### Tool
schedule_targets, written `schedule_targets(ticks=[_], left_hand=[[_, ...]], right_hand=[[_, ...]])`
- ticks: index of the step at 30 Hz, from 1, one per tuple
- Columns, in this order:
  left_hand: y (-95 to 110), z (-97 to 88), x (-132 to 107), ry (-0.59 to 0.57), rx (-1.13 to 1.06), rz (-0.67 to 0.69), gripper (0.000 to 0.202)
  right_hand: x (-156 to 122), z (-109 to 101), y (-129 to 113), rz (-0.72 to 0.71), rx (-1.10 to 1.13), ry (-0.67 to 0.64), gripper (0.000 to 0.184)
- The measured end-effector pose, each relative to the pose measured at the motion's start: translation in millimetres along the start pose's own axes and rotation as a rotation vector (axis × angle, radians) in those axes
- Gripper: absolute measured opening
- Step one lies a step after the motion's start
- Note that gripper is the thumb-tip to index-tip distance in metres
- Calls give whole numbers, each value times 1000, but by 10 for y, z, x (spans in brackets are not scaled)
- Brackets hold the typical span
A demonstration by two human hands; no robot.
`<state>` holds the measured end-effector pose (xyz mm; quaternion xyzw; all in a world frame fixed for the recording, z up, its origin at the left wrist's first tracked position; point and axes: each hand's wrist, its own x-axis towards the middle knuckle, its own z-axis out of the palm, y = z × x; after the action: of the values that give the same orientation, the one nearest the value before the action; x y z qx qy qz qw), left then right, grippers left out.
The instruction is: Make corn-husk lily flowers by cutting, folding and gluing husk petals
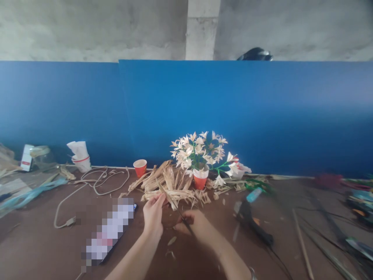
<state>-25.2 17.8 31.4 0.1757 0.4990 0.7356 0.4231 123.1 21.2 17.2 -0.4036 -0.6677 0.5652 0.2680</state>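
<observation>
My left hand (154,213) is closed, its thumb and fingertips pinching a narrow piece of dried corn husk (161,188). My right hand (194,225) is wrapped around a slim dark tool, apparently scissors (183,220), pointing up and left toward the pinched piece. Blur hides the tool's handles. Just beyond both hands lies a pile of dried corn husks (167,175). Behind the pile's right end, a red and white paper cup (200,181) holds a bunch of pale artificial flowers (198,149) on green stems.
A black glue gun (253,223) with a cord lies to the right. At left are a phone (112,233), a white cable (62,206) and another paper cup (140,168). A blue partition (145,109) closes the brown table's back edge. Sticks and clutter lie far right.
</observation>
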Motion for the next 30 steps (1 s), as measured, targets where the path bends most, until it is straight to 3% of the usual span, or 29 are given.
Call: schedule_targets(ticks=[5, 19, 30], left_hand=[[-10, 17, -13, 23, -121, -53, 19], [-27, 28, -31, 8, -122, -54, 18], [-8, 71, -100, -28, -143, -78, 15]], right_hand=[[7, 7, 16, 28, 30, 6, 30], [3, 15, 28, -40, -58, 44, 28], [-18, 38, -89, 50, 19, 52, 27]])
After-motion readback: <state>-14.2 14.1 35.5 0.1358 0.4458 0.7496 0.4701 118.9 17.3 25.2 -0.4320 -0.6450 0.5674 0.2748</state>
